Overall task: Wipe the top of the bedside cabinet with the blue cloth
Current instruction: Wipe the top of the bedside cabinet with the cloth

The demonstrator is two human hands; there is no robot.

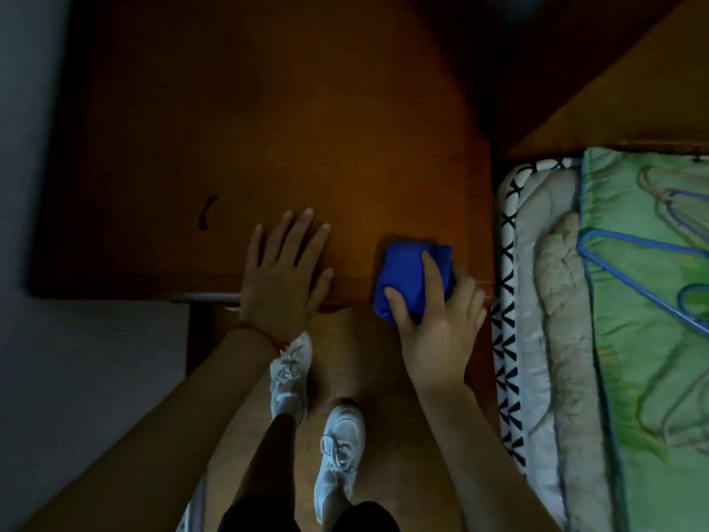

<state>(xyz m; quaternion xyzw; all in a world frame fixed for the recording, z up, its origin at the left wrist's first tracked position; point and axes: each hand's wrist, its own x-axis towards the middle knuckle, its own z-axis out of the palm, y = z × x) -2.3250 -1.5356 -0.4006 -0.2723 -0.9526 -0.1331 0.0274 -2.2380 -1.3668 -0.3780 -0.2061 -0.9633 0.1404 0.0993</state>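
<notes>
Dim home bedroom, wooden bedside cabinet (268, 128) close against a bed (537, 263), layered bedding with a green quilt (652, 339), blue clothes hanger (629, 263) lying on it, wooden floor (383, 359), pale wall (30, 109) alongside

- Bedside cabinet (268, 128): one, wooden top, seen from above.
- Blue cloth (406, 282): one, bunched, at the cabinet's near right corner.
- Hands: two. Left hand (286, 274), one, flat on the cabinet top with fingers spread. Right hand (437, 324), one, gripping the cloth.
- Red cord bracelet (264, 334): one, on the left wrist.
- White laced shoes: two, left shoe (289, 374) and right shoe (339, 451), on the wooden floor.
- Blue clothes hangers: at least two, one clear (637, 270), a second (690, 301) cut off by the frame edge; exact count cannot be told.
- Green printed quilt (652, 378): one, on the bed.
- Dark mark (207, 213) on the cabinet top: one.
</notes>
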